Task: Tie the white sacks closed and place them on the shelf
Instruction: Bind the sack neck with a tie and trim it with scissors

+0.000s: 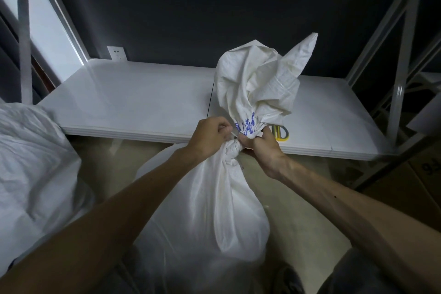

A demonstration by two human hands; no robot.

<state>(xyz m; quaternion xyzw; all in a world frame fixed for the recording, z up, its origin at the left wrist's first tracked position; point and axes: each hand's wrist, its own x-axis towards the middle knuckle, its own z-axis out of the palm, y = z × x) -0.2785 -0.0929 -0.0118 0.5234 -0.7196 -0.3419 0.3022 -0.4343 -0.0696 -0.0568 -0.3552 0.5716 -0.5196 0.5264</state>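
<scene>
A filled white sack stands on the floor in front of the white shelf. Its neck is gathered tight, and the loose top with blue print fans upward over the shelf edge. My left hand pinches a thin tie at the left of the neck; a dark strand runs up from it. My right hand grips the gathered neck from the right. A second white sack lies at the left on the floor.
Yellow-handled scissors lie on the shelf's front edge, just behind my right hand. Metal shelf uprights stand at both sides. A cardboard box sits low at the right. A wall socket is on the dark back wall.
</scene>
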